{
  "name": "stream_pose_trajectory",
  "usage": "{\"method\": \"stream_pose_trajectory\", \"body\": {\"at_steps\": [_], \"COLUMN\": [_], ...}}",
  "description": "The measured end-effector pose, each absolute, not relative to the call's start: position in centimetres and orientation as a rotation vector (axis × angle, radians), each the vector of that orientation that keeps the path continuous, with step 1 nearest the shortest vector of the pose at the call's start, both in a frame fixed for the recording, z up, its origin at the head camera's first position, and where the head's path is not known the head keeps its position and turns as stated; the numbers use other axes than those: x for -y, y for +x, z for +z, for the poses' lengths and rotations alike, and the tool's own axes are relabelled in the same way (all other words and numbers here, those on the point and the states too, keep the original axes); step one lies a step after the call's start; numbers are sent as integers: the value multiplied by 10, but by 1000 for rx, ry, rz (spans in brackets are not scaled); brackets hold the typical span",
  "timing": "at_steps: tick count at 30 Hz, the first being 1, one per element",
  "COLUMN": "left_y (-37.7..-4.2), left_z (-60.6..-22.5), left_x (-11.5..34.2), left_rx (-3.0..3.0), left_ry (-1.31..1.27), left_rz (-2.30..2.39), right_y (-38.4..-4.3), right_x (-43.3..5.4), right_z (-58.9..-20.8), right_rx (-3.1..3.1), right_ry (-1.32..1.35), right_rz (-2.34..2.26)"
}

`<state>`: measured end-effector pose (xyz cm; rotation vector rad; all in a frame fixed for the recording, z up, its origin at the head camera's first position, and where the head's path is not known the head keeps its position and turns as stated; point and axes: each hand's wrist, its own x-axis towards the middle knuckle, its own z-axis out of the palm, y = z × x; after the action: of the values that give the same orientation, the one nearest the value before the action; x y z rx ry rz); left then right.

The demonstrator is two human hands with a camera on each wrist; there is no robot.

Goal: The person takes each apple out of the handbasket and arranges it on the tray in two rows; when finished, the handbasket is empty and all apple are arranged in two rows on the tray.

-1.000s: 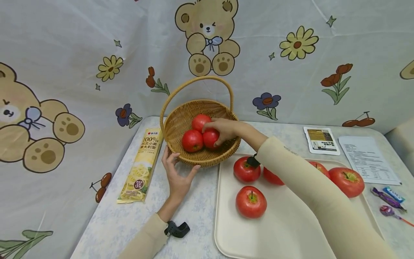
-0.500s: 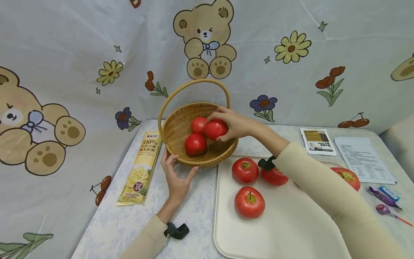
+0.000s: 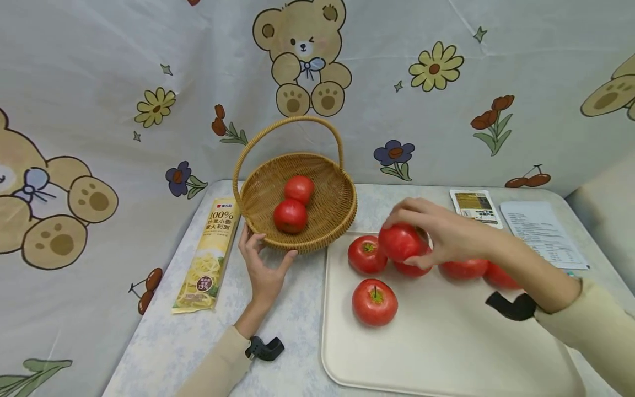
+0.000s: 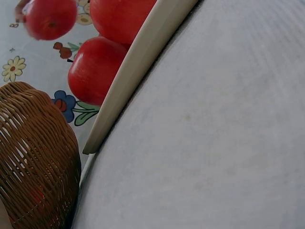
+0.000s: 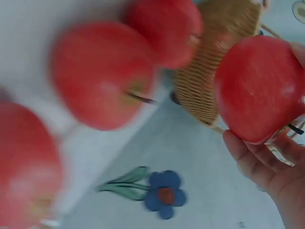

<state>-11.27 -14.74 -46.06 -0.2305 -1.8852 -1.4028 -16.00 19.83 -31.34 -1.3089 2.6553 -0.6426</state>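
Observation:
My right hand [image 3: 431, 226] grips a red apple [image 3: 398, 242] between thumb and fingers, over the back of the cream tray [image 3: 436, 353]. In the right wrist view the held apple [image 5: 259, 90] shows its stem low at the right. My left hand [image 3: 263, 270] holds the front left of the wicker basket [image 3: 327, 220], fingers bent at its left side and thumb spread against the front. Two apples [image 3: 290, 216] lie inside the basket. Several more, such as the front apple [image 3: 374, 302], sit on the tray, some partly hidden behind the right hand and forearm.
A yellow pasta packet [image 3: 208, 253] lies left of the basket. Behind the tray are a white pouch [image 3: 476, 208] and a printed sheet [image 3: 541, 231]. A bear-patterned cloth [image 3: 377, 99] hangs behind the table [image 3: 163, 342].
My right hand has lifted an apple out of the basket and carried it right, over the tray. The basket went from three apples to two. My left hand stays at the basket.

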Motion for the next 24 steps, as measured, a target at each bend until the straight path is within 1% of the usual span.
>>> {"method": "stream_pose_trajectory", "body": {"at_steps": [6, 10, 17, 24], "left_y": [-113, -113, -111, -112], "left_z": [-462, -462, -463, -462], "left_x": [148, 147, 148, 145], "left_rx": [1882, 1878, 1874, 1875], "left_ry": [-230, -223, -205, -224], "left_rz": [-1417, -1415, -1430, -1424], "right_y": [-111, -92, -86, -84], "right_x": [-231, -239, -235, -226], "right_z": [-349, -368, -391, -391], "right_rx": [-2619, -2591, -2606, -2623], "right_ry": [-1154, -1109, -1123, -1099], "right_rz": [-595, -544, -487, -364]}}
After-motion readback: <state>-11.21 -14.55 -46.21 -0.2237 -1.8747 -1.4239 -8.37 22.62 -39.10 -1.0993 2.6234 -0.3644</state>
